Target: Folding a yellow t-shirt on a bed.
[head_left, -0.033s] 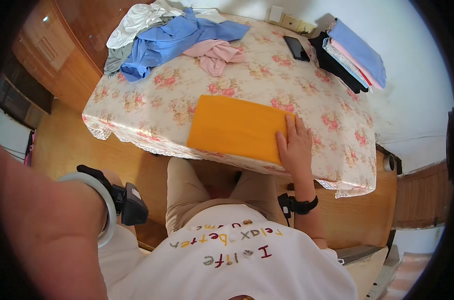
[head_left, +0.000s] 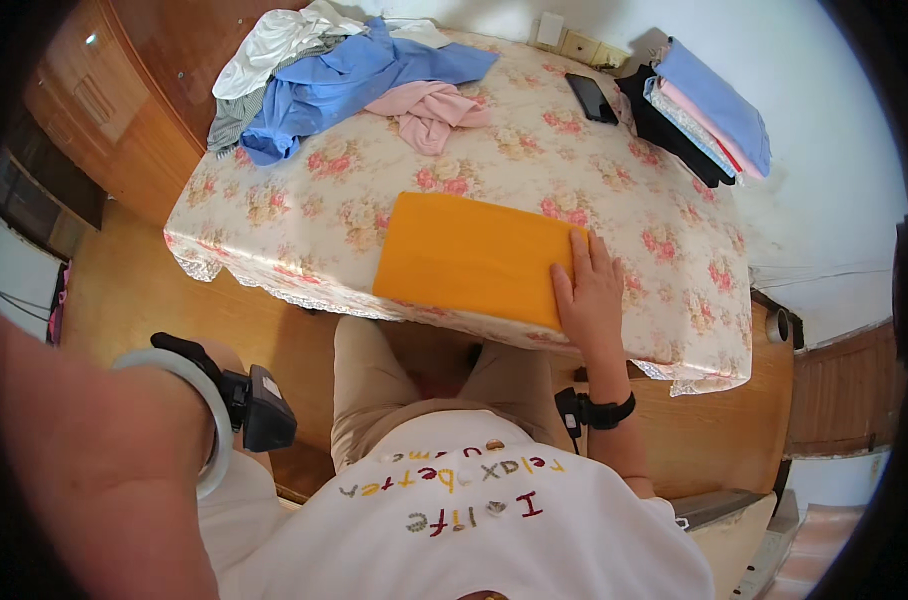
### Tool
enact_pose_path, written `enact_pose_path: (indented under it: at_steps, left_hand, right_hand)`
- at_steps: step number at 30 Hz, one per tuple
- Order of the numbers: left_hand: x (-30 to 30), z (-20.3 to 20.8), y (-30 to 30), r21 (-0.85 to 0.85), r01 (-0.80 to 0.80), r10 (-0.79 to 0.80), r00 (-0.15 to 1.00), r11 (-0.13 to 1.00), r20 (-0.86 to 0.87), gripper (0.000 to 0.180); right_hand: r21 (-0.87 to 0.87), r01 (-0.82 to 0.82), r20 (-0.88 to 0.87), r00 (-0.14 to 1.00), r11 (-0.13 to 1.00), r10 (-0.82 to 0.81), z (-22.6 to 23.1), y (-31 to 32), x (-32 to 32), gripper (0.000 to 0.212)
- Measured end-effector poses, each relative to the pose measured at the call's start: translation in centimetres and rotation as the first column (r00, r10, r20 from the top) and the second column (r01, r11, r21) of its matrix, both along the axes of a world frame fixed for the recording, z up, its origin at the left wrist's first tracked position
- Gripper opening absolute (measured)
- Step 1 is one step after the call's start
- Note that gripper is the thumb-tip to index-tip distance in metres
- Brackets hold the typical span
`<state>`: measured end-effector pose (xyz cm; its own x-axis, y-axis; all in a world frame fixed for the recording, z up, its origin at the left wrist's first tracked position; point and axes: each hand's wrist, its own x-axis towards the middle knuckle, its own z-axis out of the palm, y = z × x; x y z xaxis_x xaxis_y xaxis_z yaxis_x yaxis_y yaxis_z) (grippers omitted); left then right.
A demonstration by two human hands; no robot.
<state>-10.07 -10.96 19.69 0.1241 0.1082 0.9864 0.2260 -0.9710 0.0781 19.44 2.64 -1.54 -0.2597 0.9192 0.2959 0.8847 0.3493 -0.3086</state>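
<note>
A yellow folded cloth (head_left: pixel 479 260), neatly squared into a rectangle, lies flat at the near edge of the bed or table with a flowered cover (head_left: pixel 324 215). My right hand (head_left: pixel 592 290) rests on its right end, palm down with fingers stretched out and slightly apart. At the far left, my left hand (head_left: pixel 94 470) is raised very near the camera, large and blurred. Its fingers are out of the picture, so I cannot see whether it holds anything. A grey ring and black device (head_left: pixel 266 408) sit around that wrist.
Crumpled clothes lie at the back left: a blue garment (head_left: pixel 344 85), a white one (head_left: pixel 274 45) and a pink one (head_left: pixel 429 115). A phone (head_left: pixel 591 98) and a folded clothes stack (head_left: pixel 704 115) are at the back right. A wall socket strip (head_left: pixel 592 48) is behind.
The blurred edge of my left hand has drawn back slightly at the far left, uncovering a little more background. My right hand and the yellow cloth look the same.
</note>
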Motion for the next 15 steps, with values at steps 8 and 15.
enact_pose_path:
  at_steps: [8,15]
  left_hand:
    - [-0.9,-0.1,-0.1,0.069,-0.073,0.074,0.997,0.995,-0.013,0.054]
    - [-2.4,2.1,1.6,0.257,-0.116,0.135,0.989,0.96,-0.06,0.052]
  right_hand:
    - [0.033,0.014,-0.006,1.0,0.999,-0.014,0.2,0.2,0.0,0.058]
    - [0.037,-0.012,0.009,1.0,0.999,0.012,-0.1,-0.3,0.3,0.058]
